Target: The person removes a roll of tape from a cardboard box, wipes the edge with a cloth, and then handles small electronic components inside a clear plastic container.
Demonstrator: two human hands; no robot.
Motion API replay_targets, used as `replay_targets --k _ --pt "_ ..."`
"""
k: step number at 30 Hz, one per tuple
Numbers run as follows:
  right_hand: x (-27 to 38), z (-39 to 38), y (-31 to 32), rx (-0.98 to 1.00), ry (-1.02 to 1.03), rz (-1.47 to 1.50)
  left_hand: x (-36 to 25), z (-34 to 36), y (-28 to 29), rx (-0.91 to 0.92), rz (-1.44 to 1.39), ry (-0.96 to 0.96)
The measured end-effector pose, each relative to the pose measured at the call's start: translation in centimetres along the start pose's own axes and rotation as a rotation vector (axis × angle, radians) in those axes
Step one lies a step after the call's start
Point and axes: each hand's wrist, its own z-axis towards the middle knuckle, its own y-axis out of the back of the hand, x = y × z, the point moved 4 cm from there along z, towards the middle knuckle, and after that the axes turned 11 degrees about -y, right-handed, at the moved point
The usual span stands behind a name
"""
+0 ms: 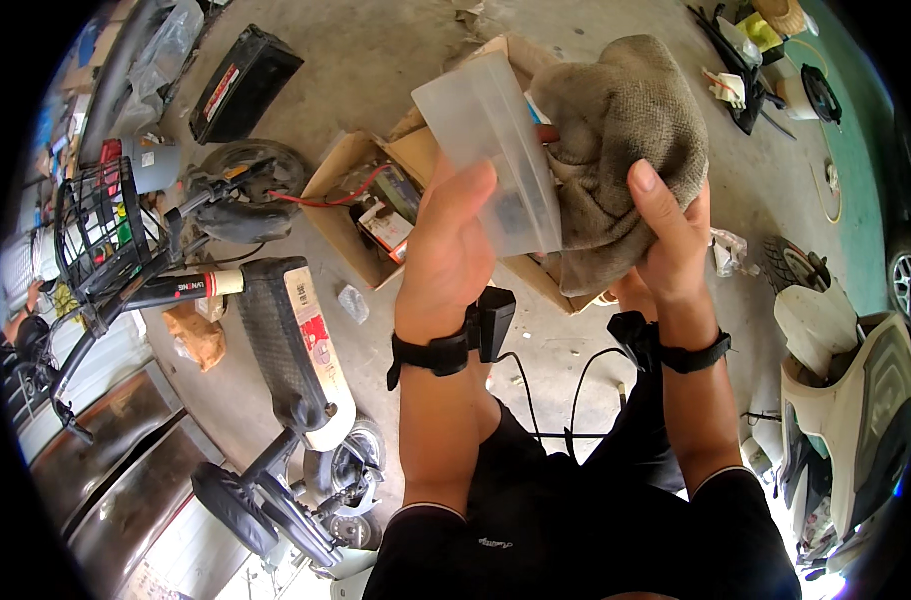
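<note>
My left hand [443, 245] is closed on a translucent plastic box [485, 130], with the thumb across its near face. A bunched brown-grey towel [620, 130] is gripped by my right hand [675, 240], whose thumb presses on the cloth. The towel sits right beside the plastic box, and their edges meet. Beneath both hands, an open cardboard box [520, 50] is mostly hidden. Left of it, a smaller open carton [340, 160] contains a small white-and-orange box [385, 228] and other parts.
A folding electric scooter [300, 340] with a wire basket [100, 225] lies to the left. A black battery [243, 85] stands at the far left. White scooter bodywork [845, 400] is at the right. A crumpled plastic bag [353, 304] lies near the carton.
</note>
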Motion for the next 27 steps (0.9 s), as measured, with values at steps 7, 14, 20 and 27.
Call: replay_targets --k 7,14,20,27 --pt "-0.5 -0.1 0.4 0.001 -0.182 0.159 -1.0 0.5 1.5 -0.220 0.038 -0.035" --pt "-1.6 0.7 1.7 -0.143 -0.224 -0.015 -1.4 0.4 2.1 -0.332 0.169 -0.090" --pt "-0.7 -0.8 0.9 0.499 -0.233 0.606 -1.2 0.6 0.7 -0.132 0.076 -0.043" --pt "-1.3 -0.9 -0.2 0.235 -0.079 -0.380 0.5 0.7 1.1 -0.257 0.145 -0.072"
